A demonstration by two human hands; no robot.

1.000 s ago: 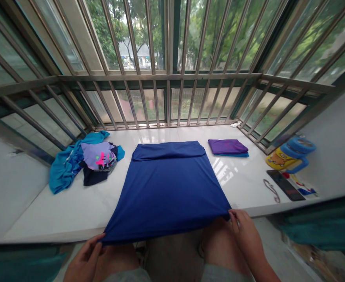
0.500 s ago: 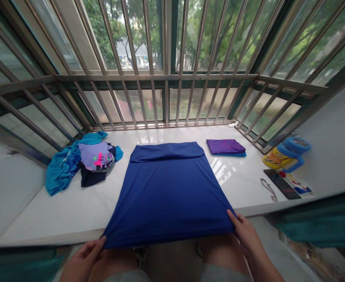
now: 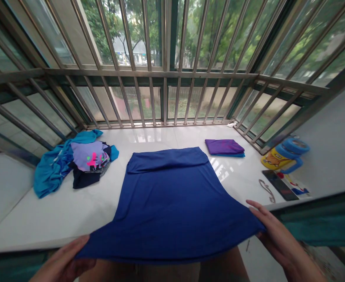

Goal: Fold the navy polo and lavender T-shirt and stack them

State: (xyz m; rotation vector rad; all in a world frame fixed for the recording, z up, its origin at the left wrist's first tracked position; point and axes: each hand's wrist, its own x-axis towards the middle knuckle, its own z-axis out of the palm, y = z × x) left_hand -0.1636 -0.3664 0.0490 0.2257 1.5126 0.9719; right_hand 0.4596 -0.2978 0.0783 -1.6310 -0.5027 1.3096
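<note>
A dark blue garment (image 3: 166, 199) lies spread on the white sill, its far end folded over in a band. Its near edge hangs past the sill's front edge and is drawn out sideways between my hands. My left hand (image 3: 65, 256) pinches the near left corner, thumb on top and fingers beneath. At the near right corner, my right hand (image 3: 274, 231) grips the cloth, with the fingers partly hidden under it. What kind of garment it is, I cannot tell.
On the white sill (image 3: 143, 137), a heap of teal, lilac and black clothes (image 3: 90, 156) lies left. Folded purple cloth (image 3: 224, 147) sits back right. Farther right are a blue-yellow jug (image 3: 287, 152), a dark phone (image 3: 280, 185) and a thin cord (image 3: 267, 191). Metal bars (image 3: 149, 73) enclose the sill.
My hands have moved farther apart, widening the near edge of the blue garment into flared corners. The garment has slid slightly toward me.
</note>
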